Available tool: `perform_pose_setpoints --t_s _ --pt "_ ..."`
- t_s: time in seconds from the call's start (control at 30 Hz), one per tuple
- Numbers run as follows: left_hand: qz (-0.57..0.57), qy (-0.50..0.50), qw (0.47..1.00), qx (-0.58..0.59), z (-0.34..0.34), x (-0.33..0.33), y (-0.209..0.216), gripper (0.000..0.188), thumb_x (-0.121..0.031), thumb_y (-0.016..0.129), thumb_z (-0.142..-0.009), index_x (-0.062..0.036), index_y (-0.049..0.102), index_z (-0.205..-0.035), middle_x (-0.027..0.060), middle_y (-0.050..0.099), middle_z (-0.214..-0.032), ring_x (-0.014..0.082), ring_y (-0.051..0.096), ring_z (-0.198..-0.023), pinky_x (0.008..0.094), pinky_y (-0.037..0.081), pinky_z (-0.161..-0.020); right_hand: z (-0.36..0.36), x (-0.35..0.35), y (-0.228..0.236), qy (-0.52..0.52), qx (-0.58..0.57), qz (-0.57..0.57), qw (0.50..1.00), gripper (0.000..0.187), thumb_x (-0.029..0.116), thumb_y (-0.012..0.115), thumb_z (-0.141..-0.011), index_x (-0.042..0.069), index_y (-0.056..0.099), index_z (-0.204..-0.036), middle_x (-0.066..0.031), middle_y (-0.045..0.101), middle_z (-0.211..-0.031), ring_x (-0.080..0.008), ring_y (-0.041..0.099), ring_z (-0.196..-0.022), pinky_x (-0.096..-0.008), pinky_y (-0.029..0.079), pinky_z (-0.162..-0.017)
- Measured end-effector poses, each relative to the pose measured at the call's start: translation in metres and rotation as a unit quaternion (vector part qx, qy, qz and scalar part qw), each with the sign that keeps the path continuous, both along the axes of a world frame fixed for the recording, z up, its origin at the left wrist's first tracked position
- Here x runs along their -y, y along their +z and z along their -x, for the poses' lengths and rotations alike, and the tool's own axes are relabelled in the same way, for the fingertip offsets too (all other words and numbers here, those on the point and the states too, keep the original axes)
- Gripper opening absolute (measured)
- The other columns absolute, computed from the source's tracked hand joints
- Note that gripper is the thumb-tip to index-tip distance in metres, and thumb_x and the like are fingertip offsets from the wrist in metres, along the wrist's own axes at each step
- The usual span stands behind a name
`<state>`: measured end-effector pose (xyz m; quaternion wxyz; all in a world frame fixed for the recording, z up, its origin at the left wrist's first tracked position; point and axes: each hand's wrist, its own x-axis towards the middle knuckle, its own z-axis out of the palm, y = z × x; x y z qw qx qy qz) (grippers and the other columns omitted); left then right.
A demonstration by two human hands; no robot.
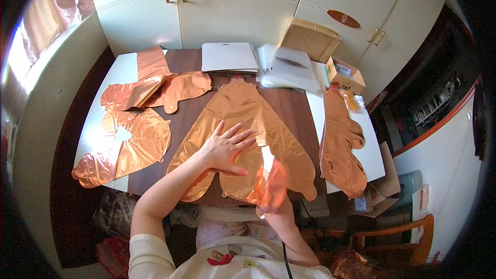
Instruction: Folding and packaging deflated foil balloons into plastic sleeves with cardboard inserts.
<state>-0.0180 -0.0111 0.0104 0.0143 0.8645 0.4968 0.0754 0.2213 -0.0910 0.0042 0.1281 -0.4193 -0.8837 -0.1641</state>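
Observation:
A large flat copper-coloured foil balloon (243,108) lies spread on the brown table (289,106) in front of me. My left hand (226,147) rests flat on its middle with the fingers spread. My right hand (273,201) is at the table's near edge, mostly hidden behind a lifted lobe of the same foil balloon, and its fingers seem closed on that lobe.
More deflated copper foil balloons lie at the left (129,150), far left (155,90) and right (341,144). White card sheets (229,57), clear plastic sleeves (289,70) and cardboard boxes (345,75) sit at the back. Cream cupboards (243,15) stand behind; a wooden chair (408,235) is lower right.

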Motion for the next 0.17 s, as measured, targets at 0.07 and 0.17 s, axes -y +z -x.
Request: perform_pose_setpoints --t_s 0.07,0.17 --pt "0.0 0.0 1.0 0.001 -0.0001 -0.0002 -0.0001 0.1 -0.08 0.045 -0.064 -0.0196 0.026 -0.142 0.0057 0.028 -0.146 0.0305 0.02 -0.136 0.0591 0.01 -0.107 -0.0024 0.0006 -0.0001 0.058 -0.155 0.122 0.979 0.045 0.003 0.062 -0.069 -0.001 0.045 -0.111 -0.0223 0.041 -0.131 -0.0361 0.041 -0.122 -0.0422 0.038 -0.099" --pt "-0.004 0.004 1.0 -0.031 -0.0006 -0.0013 -0.0019 0.102 -0.081 0.045 -0.064 -0.0202 0.023 -0.143 0.0047 0.025 -0.147 0.0297 0.018 -0.137 0.0598 0.009 -0.106 -0.0041 0.0007 0.0007 0.079 -0.159 0.17 0.969 0.027 0.001 0.06 -0.07 0.0 0.049 -0.094 -0.0257 0.042 -0.13 -0.0404 0.044 -0.119 -0.0411 0.042 -0.097"
